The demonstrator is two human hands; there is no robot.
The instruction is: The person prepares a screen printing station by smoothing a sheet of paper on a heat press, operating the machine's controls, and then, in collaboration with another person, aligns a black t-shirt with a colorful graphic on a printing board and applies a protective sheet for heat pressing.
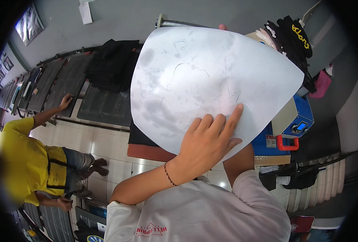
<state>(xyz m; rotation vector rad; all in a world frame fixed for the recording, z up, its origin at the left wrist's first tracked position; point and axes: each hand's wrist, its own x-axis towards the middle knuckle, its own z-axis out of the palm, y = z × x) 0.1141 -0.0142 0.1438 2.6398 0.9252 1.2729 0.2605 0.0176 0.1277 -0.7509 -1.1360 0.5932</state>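
A large white sheet (203, 72) with faint pencil-like lines and grey smudges spreads in front of me, curving at its edges. My left hand (207, 135), wearing a braided cord at the wrist, rests on its lower right part. The index finger is stretched out and touches the sheet beside a small drawn mark; the other fingers are bent and the thumb sticks out. My right forearm (239, 159) passes under the sheet. Of my right hand (222, 27), only what looks like a fingertip shows past the far edge; the sheet hides the rest.
At right stands a blue and white machine (294, 117) with a small display and red handle. Dark garments (290, 38) are heaped beyond it. Black cloths (110, 64) lie on a row of dark boards (104, 105) at left. A person in yellow (35, 157) stands there, one hand on a board.
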